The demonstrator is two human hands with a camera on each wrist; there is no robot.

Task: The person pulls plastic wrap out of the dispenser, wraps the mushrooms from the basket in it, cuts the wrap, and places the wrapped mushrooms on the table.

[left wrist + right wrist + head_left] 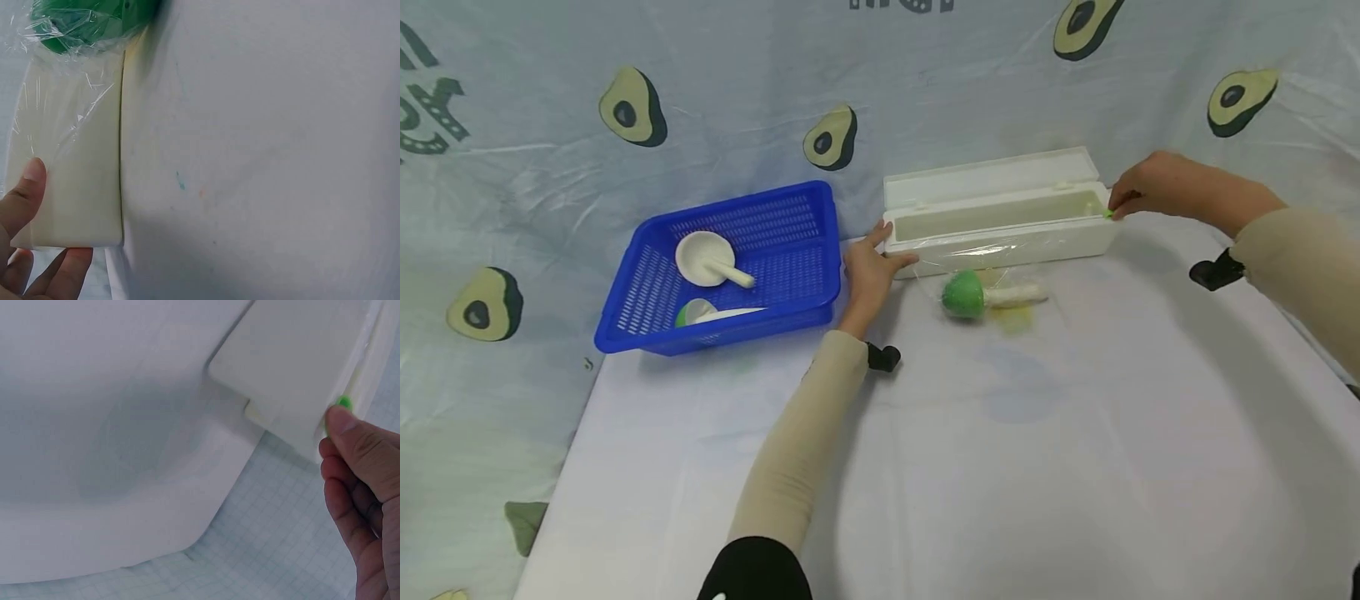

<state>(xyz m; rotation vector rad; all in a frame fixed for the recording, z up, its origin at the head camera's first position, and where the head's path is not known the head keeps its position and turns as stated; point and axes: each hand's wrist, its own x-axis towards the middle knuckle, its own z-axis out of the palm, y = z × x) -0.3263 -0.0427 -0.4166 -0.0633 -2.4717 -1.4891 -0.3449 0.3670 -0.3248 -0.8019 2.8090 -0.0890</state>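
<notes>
A long white cling film dispenser box (1000,246) lies at the back of the table with its lid (992,177) up. My left hand (868,279) grips the box's left end, thumb on the front wall and fingers around the end, as the left wrist view shows. At the other end my right hand (1172,190) pinches a small green slider (344,402) between thumb and forefinger. Clear cling film (78,106) hangs down the box's front and over a ladle (962,295), whose green bowl is turned dome up. Its pale handle (1015,295) points right.
Left of the box stands a blue plastic basket (786,200). Inside are a white ladle (702,254) and a green and white one (696,312), partly hidden by the front wall. A white cloth (1000,500) covers the table. Behind hangs an avocado-print sheet (737,75).
</notes>
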